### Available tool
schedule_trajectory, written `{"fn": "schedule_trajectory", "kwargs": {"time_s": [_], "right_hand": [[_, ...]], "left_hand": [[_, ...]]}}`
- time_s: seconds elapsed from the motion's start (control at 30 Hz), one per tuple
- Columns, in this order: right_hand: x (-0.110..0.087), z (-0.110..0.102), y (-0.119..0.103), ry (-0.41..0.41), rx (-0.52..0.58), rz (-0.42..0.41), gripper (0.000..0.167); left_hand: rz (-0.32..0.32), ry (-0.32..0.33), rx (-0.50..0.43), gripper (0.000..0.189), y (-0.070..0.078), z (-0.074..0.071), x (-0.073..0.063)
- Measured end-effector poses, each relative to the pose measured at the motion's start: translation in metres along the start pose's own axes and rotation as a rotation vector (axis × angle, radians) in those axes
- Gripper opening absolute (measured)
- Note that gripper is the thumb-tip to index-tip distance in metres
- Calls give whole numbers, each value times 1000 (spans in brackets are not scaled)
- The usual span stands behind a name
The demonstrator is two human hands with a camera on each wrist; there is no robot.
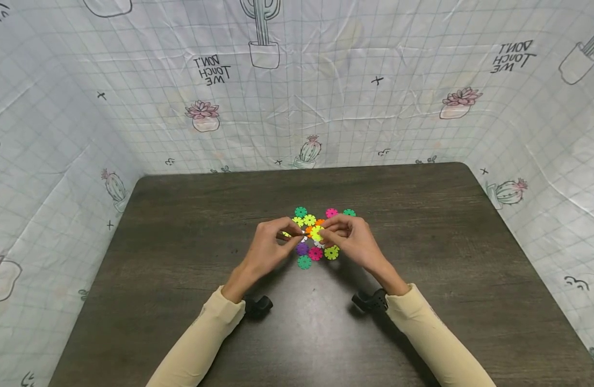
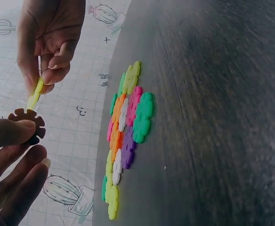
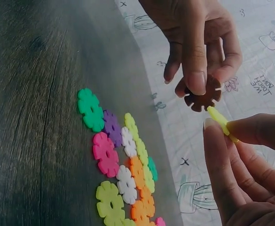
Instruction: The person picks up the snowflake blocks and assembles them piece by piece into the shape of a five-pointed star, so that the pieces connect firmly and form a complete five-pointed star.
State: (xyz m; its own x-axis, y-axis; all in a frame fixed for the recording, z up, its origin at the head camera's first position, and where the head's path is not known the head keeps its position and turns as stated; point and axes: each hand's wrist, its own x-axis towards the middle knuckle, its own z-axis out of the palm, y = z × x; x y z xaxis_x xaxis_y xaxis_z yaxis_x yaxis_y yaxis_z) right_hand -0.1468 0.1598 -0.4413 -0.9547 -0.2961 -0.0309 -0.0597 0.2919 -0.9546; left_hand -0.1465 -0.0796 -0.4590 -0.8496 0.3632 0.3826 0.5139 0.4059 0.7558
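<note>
Between thumb and fingers my left hand (image 1: 272,242) pinches a brown notched disc (image 3: 204,95), its flat face toward the right wrist camera. My right hand (image 1: 352,239) pinches a yellow notched disc (image 1: 317,233), seen nearly edge-on in the wrist views. The two discs meet at their rims at an angle, both held above the table. Under the hands lies a cluster of flat flower-like discs, among them a purple disc (image 1: 302,248), a pink disc (image 1: 315,253), a green disc (image 2: 143,117), a white disc (image 3: 127,184) and an orange disc (image 3: 137,172).
The dark wood-grain table (image 1: 311,333) extends around the cluster on all sides. A white grid-patterned cloth (image 1: 297,91) with cactus drawings hangs behind the table and along both sides. Black wrist cameras sit on both wrists, close over the tabletop.
</note>
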Motion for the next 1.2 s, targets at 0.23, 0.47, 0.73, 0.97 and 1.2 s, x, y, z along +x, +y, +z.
{"fn": "schedule_trajectory", "kwargs": {"time_s": [0.23,0.47,0.73,0.97,1.2], "right_hand": [[-1,1,0,0,45,27,24],[-2,2,-2,4,68,29,22],[-4,2,-3,8,59,18,20],[-7,3,-3,7,71,23,20],[-7,2,-4,3,125,35,19]], "left_hand": [[11,-1,9,6,2,0,0],[22,-1,2,7,3,1,0],[90,4,38,12,4,4,-2],[130,12,64,14,5,7,-3],[242,76,156,11,5,7,-5]]}}
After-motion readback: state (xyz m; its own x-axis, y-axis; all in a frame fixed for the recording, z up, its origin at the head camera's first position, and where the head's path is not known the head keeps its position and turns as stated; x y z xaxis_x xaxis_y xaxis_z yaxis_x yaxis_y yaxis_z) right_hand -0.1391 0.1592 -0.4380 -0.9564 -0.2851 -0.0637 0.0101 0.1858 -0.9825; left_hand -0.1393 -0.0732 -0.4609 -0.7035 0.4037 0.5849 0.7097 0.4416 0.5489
